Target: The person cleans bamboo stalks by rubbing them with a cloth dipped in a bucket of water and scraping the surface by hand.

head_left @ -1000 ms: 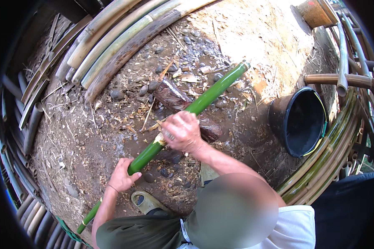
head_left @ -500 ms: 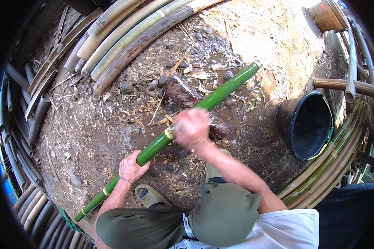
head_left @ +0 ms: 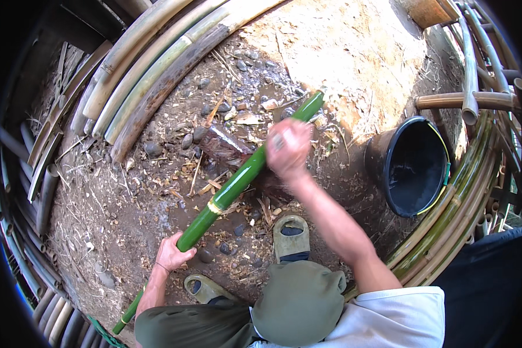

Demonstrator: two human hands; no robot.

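Observation:
A wet, glossy green bamboo pole (head_left: 238, 182) slants from the lower left up to the centre right, with a pale ring at its joint. My left hand (head_left: 174, 253) is closed around its lower part, a thin band on the wrist. Higher up, near the pole's far end, my right hand (head_left: 289, 152) wraps over it, smeared by motion. Whether a small thing lies under that palm is hidden. Beneath the pole a dark wet log (head_left: 225, 145) lies on the ground, partly covered by the pole and my right arm.
On the right stands a black bucket (head_left: 416, 168), with a bundle of bamboo poles (head_left: 446, 232) beside it. Long dry poles (head_left: 156, 72) lie at the far left; more are stacked along the left edge. Stones and shavings litter the dirt. My olive sandals (head_left: 291, 255) rest below the log.
My right hand has slid up along the pole toward its far end, uncovering the pale joint ring. The view has shifted a little; my left hand keeps its grip.

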